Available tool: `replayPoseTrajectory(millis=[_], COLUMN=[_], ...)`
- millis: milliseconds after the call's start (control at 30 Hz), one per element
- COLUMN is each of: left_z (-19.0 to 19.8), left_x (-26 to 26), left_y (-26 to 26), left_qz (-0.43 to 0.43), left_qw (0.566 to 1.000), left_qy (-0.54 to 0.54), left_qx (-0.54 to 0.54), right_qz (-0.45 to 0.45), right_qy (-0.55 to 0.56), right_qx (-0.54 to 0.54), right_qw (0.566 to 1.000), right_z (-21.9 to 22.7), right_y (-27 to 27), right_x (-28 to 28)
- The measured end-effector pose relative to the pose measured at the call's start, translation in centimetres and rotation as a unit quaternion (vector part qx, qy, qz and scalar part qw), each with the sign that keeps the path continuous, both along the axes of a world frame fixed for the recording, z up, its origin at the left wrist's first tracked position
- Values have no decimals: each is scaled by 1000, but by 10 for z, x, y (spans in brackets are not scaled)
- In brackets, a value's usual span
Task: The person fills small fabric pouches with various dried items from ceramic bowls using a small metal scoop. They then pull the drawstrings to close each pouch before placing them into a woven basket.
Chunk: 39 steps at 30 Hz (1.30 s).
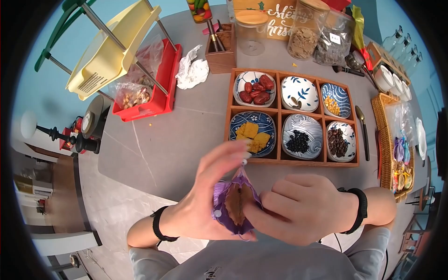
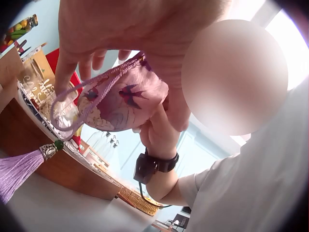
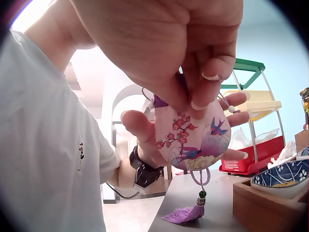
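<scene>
We have the purple pouch (image 1: pixel 237 207) between both hands, in front of the person's body, the six-part wooden box (image 1: pixel 298 163) at its 1 o'clock on the bench (image 1: pixel 140 156). The left hand (image 1: pixel 193 210), at 9 o'clock, curves around the pouch, thumb apart from the fingers, cradling it. The right hand (image 1: pixel 301 210), at 3 o'clock, has its fingers bunched and pinches the mouth's edge; we cannot tell exactly which fold lies between the fingertips.

We read the left as the steady support and the right as spreading the cloth, the mouth turned upward probably so the person can look in. In the box, dried red fruit (image 1: pixel 261 84), yellow pieces (image 1: pixel 252 135), black grains (image 1: pixel 297 141) and brown beans (image 1: pixel 338 141) each sit in their own bowl, presumably so nothing mixes. We judge the box is set close for an easy reach. The spoon (image 1: pixel 363 133) lies just beside it, at 3 o'clock.

Only the head view gives us the brown interior; whether that is lining or filling, we cannot tell. The right wrist view adds the outer face: red blossoms (image 3: pixel 178 128), swallows, and a lilac tassel (image 3: pixel 188 213) hanging at 6 o'clock below a green bead (image 3: pixel 202 194). The left wrist view shows the looped cord (image 2: pixel 94 108) best.
</scene>
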State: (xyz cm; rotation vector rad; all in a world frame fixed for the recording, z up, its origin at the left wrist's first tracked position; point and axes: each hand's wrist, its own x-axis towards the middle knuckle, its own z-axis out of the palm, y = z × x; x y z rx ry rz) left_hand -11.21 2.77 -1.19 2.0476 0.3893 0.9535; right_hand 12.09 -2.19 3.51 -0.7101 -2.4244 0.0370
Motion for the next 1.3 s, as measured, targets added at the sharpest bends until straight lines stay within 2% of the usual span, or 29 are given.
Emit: replayPoseTrajectory(millis=[67,167,267,367,467,567,667,733,767,833,867,900,933,967,1067,1100,1300], left_z=[4,6,13,12,6,-3,-8,-8,-9,-10,-11,4,-5,0,2,1,-9], left_x=[7,3,4,0,1,-3,-5,-12,-17,-34,-45,-44,-55,-52,-51,-47,-33], left_y=[-4,-2,1,3,4,5,9,11,13,24,29,27,39,41,55,59,71], left_qz=[-13,-28,-21,-39,-83,-119,-102,-59,-39,8,45,108,128,180,194,195,174], left_qw=[999,998,997,994,992,986,989,991,990,991,988,970,980,974,971,970,972], left_qy=[-12,46,67,96,47,41,40,17,4,-30,-27,-41,-35,-29,-18,-16,21], left_qx=[-28,-16,11,-16,-77,-111,-95,-121,-135,-132,-144,-215,-150,-135,-142,-143,-156], right_qz=[-1,-12,-4,3,-6,-13,4,-65,-132,-296,-395,-494,-531,-566,-564,-606,-633], right_qy=[-1,-25,-99,-113,-61,-62,-85,12,24,8,14,22,-5,-28,-119,-141,-189], right_qx=[2,-1,-38,-64,-41,-34,-95,-42,-31,-35,-74,-109,-146,-181,-221,-268,-301], right_qw=[1000,1000,994,991,997,997,992,997,991,955,915,862,834,804,787,736,688], right_z=[0,-1,2,2,-3,-11,10,11,16,30,30,26,20,11,-31,-33,-63], right_y=[-1,-4,-5,-4,-5,-5,-9,-12,-14,-18,-17,-18,-19,-20,-31,-29,-30], right_x=[-1,-1,2,4,3,1,9,29,47,86,103,120,140,160,207,201,216])
